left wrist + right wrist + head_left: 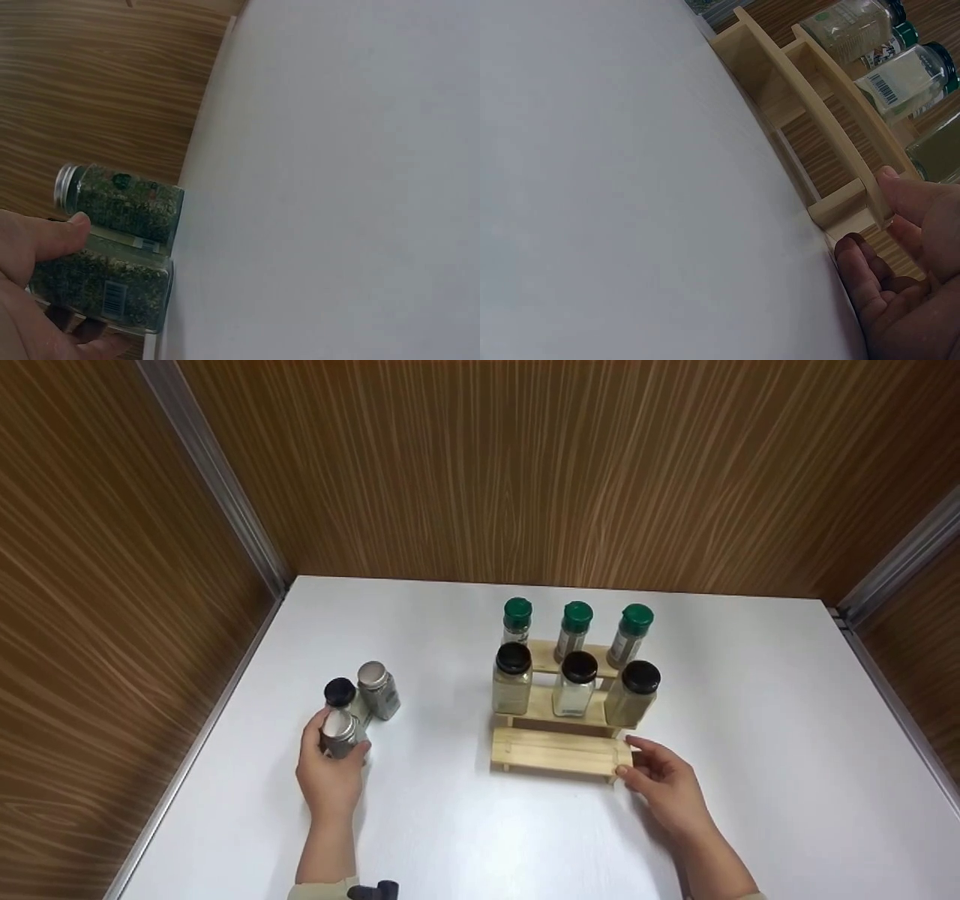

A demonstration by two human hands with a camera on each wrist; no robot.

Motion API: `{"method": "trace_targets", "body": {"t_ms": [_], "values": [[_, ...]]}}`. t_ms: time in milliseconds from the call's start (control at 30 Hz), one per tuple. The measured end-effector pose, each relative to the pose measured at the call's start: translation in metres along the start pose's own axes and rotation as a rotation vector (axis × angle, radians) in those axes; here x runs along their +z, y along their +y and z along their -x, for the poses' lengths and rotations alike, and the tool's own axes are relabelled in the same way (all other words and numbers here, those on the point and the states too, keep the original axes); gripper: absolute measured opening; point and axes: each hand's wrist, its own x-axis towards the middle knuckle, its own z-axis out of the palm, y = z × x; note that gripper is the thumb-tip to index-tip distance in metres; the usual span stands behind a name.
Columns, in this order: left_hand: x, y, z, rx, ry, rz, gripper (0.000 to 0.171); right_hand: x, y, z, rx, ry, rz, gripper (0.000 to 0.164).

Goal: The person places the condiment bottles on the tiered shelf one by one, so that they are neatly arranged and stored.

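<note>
On the left of the table my left hand (330, 784) holds a silver-lidded spice jar (343, 733) between thumb and fingers. In the left wrist view that jar (135, 296) shows dried green herbs and a barcode. Beside it stand a black-lidded jar (340, 692) and a second silver-lidded jar (381, 690), also full of herbs. My right hand (667, 787) pinches the right end of the lowest step of a wooden three-step spice rack (559, 751). The right wrist view shows the thumb (900, 187) on top of that step's end.
Three black-capped jars (576, 690) stand on the rack's middle step, and three green-capped bottles (574, 634) on the top step. Wood-grain panels (525, 472) enclose the white table (450, 825) at the back and sides.
</note>
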Motion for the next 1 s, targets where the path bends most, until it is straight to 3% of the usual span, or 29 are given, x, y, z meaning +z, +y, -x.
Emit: {"method": "trace_targets", "body": {"t_ms": [367,767,1000], "values": [[-0.001,0.002,0.007,0.071,0.043,0.047,0.076,0.000,-0.001,0.000,0.019,-0.013,0.021,0.053],[0.003,0.043,0.021,0.202,0.061,0.101,0.075,0.000,0.000,0.001,0.011,-0.006,0.010,0.052],[0.014,0.058,0.025,0.226,0.032,0.116,0.075,0.001,-0.001,0.001,0.004,0.000,0.009,0.052]]}}
